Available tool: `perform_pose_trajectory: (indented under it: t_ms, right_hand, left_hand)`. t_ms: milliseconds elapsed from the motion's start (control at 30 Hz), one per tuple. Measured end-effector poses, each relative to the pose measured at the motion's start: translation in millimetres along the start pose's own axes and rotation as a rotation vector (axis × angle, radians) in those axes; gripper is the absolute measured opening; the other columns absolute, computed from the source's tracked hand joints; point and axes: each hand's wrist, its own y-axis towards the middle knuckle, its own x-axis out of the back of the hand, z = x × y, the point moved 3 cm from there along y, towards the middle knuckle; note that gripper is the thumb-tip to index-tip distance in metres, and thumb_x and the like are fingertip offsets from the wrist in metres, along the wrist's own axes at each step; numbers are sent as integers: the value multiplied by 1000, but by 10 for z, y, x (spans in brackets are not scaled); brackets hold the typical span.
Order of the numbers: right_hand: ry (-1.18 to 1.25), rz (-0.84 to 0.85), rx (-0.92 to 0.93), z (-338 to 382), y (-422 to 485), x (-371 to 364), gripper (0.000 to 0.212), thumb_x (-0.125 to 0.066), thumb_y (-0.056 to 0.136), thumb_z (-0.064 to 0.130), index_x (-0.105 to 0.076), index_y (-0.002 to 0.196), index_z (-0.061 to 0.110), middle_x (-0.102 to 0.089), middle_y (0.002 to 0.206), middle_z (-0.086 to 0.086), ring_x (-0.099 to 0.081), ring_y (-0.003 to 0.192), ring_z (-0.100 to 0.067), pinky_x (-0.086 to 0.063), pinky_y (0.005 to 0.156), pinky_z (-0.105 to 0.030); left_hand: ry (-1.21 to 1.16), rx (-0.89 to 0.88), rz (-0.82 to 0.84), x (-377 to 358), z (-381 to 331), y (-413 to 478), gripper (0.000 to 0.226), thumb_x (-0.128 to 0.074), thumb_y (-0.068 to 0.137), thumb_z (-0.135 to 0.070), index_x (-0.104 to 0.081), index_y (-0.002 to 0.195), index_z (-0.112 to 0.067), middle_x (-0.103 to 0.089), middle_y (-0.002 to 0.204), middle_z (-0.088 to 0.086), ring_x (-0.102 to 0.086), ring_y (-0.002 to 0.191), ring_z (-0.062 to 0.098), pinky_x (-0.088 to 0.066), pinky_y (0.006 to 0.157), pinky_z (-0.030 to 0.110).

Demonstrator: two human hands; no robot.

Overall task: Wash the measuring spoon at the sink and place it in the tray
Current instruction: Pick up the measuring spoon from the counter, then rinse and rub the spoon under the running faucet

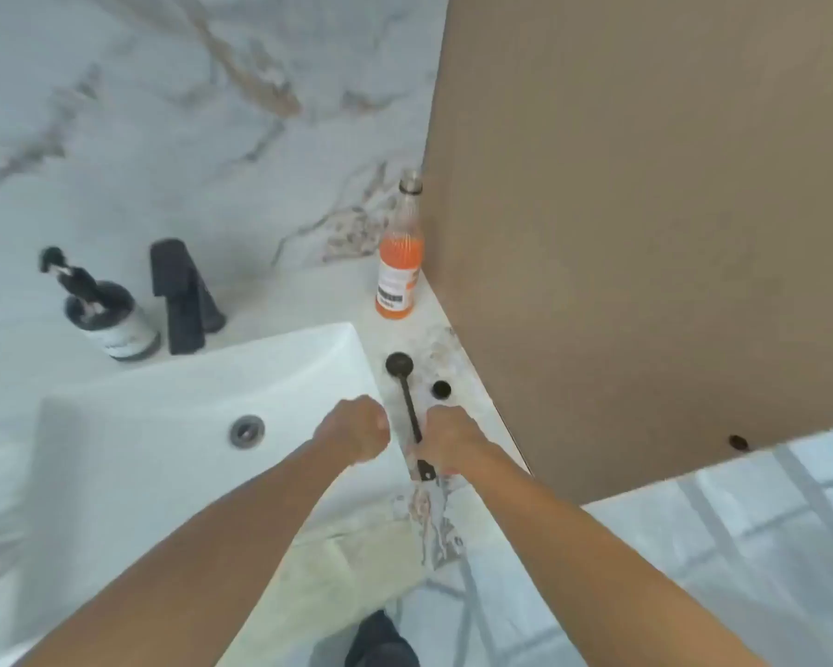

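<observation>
Right hand point(453, 438) fingers grasping long black measuring spoon point(407, 402) handle, lifting off marble bench point(462, 387) (beside white sink point(164, 402), handy). Left hand point(359, 426) clenched, empty.

Bright, even light; soft blur, edges warped.

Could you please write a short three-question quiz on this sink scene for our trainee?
1. True or false: the spoon lies inside the sink.
2. Which hand is on the spoon's handle?
3. The orange bottle stands: A) left of the tap, B) beside the brown panel, C) in the sink.

Key: 1. False, it lies on the counter. 2. The right hand; the left hand is a fist over the sink's edge. 3. B.
</observation>
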Motion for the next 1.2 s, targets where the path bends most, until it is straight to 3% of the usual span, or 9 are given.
perform_pose_trajectory:
  t_ms: [133,267,400,600,733,933,1033,1133,1200]
  right_hand:
    - [147,-75,-53,-109,262,-193,30,-54,92,40,-55,94,10,-67,99,-11,-66,90,-31,-52,68,-35]
    - [266,-122,-39,-148,348,-303,30,-53,93,39,-46,82,12,-67,90,-14,-66,83,-33,-55,70,-41]
    - [346,-131,-38,-149,399,-348,30,-56,94,36,-46,78,13,-61,78,-9,-62,71,-28,-56,70,-43]
    - [324,-151,-82,-25,361,-400,17,-63,84,20,-47,81,15,-61,83,-4,-55,69,-19,-51,66,-36]
    - [444,-69,-81,288,273,-540,14,-64,78,13,-50,82,14,-59,78,-2,-61,65,-22,-57,64,-41]
    - [340,88,100,1084,432,-524,17,-72,78,29,-58,77,20,-60,76,4,-55,65,-12,-42,58,-22]
    - [707,119,136,1686,496,-163,20,-64,90,26,-61,72,17,-66,73,-5,-56,54,-16,-42,53,-26]
    - [1221,281,129,2303,483,267,22,-56,96,25,-67,91,6,-73,75,-8,-61,50,-20,-45,45,-26]
    - [1296,310,154,2617,458,474,22,-57,95,23,-66,102,5,-76,90,-12,-67,59,-25,-51,48,-28]
  left_hand:
    - [-318,58,-142,-116,-108,476,19,-61,90,-24,-71,92,-9,-77,88,16,-77,74,35,-64,74,47]
    - [-375,98,-169,-238,-82,791,24,-63,88,-34,-72,83,-12,-77,66,7,-74,67,26,-62,75,42]
    - [-557,155,-153,-251,-60,960,22,-74,82,-24,-65,62,-22,-78,77,9,-76,68,30,-64,72,46]
    - [-758,145,-99,-164,66,963,9,-77,80,-14,-71,79,-8,-77,78,13,-76,66,28,-65,73,43]
    - [-982,167,-73,28,462,805,8,-75,81,-3,-68,79,-5,-76,81,20,-75,68,31,-65,72,45]
    - [-1079,254,-157,389,1398,530,7,-73,83,0,-67,83,-5,-78,72,9,-75,67,32,-64,69,40]
    - [-1126,281,-189,499,1803,376,6,-72,85,-1,-69,86,-6,-78,71,7,-74,62,29,-65,67,38]
    - [-1139,302,-214,552,2032,259,6,-73,84,0,-72,87,-5,-77,78,10,-72,61,28,-64,66,37]
    - [-1150,309,-227,567,2107,216,7,-73,83,0,-75,87,-7,-77,84,12,-73,63,28,-65,69,39]
